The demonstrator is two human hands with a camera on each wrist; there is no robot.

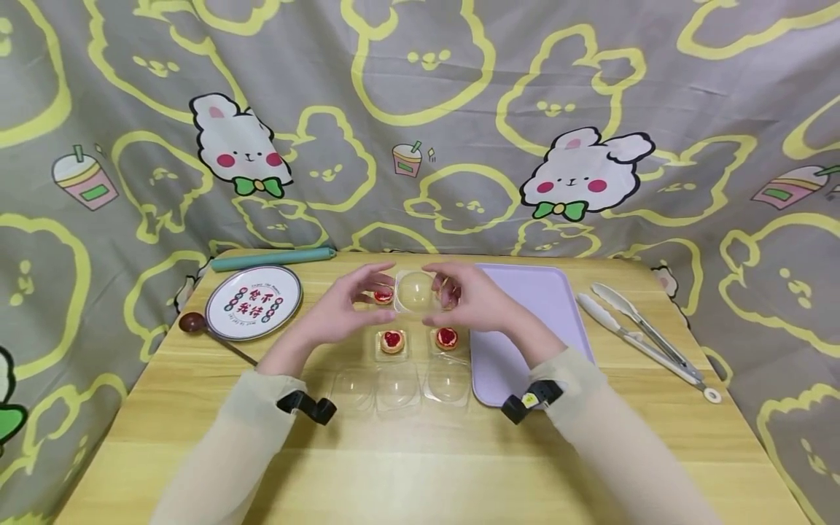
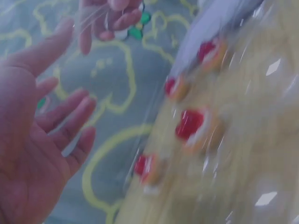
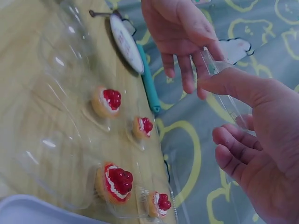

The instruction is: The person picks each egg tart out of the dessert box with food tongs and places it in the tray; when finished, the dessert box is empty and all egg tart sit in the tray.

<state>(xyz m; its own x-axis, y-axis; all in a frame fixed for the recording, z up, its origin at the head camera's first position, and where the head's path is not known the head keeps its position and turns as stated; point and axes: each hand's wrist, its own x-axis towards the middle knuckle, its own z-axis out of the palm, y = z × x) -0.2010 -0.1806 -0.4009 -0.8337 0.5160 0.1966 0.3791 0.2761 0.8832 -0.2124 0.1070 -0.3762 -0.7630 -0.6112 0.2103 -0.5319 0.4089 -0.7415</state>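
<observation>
A clear plastic domed lid [image 1: 416,292] is up between both hands above the table. My right hand [image 1: 469,295] pinches its edge between thumb and fingers, as the right wrist view shows. The left hand [image 1: 348,306] is on the other side, fingers spread and loosely bent, its thumb close to the lid's edge; whether it touches cannot be told. Below are several small tarts with red fruit topping, among them a front left tart [image 1: 392,341] and a front right tart [image 1: 447,338], on clear plastic bases. Part of the back row is hidden by the hands.
More clear domed lids [image 1: 397,386] lie in front of the tarts. A lilac tray [image 1: 492,379] and metal tongs [image 1: 646,343] are at right. At left are a white plate [image 1: 254,302], a brown-headed spoon [image 1: 193,323] and a teal rolling pin [image 1: 272,259]. A patterned curtain [image 1: 453,197] hangs behind.
</observation>
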